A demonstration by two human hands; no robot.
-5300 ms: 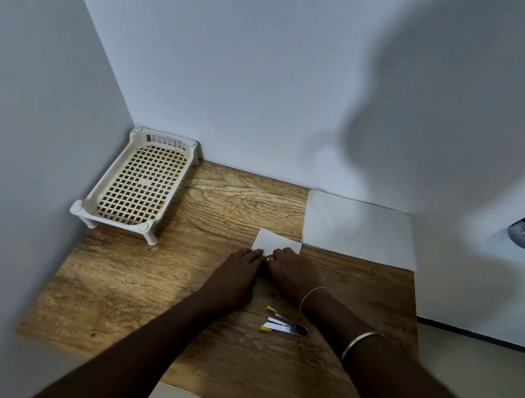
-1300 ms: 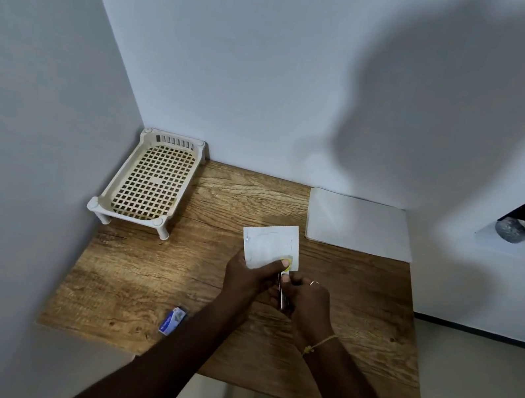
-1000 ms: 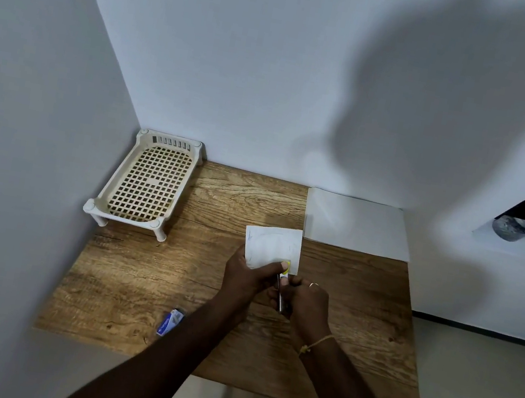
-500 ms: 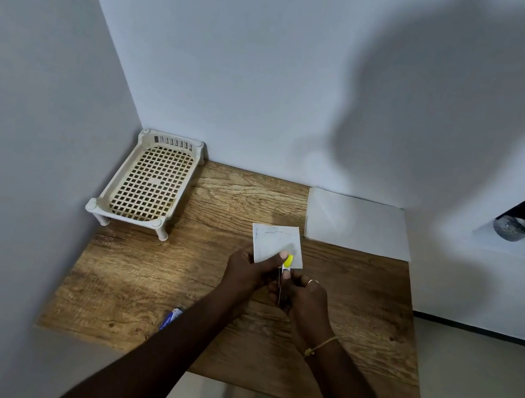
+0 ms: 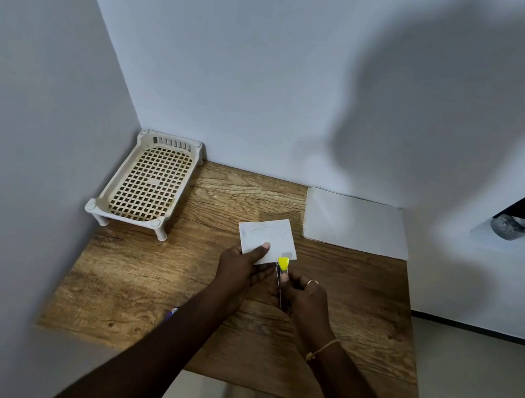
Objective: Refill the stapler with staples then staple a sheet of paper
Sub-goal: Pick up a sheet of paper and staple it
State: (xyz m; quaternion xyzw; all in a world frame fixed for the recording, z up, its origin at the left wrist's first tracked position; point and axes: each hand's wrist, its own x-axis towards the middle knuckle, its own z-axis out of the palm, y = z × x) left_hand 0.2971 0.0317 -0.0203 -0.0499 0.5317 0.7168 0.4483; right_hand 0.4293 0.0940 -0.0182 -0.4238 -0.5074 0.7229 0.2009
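A small folded white paper is held above the wooden table by my left hand, thumb on top of its near edge. My right hand grips a slim metal stapler with a yellow tip. The yellow tip sits at the paper's near right corner, the stapler's body pointing back toward me. Most of the stapler is hidden inside my right fist.
A cream plastic lattice tray on short legs stands at the back left corner. A stack of white sheets lies at the back right. A small blue staple box peeks out beside my left forearm. Walls close in left and behind.
The paper has tilted a little and the stapler's yellow tip has come up onto its near right corner. The staple box is now mostly hidden by my left forearm.
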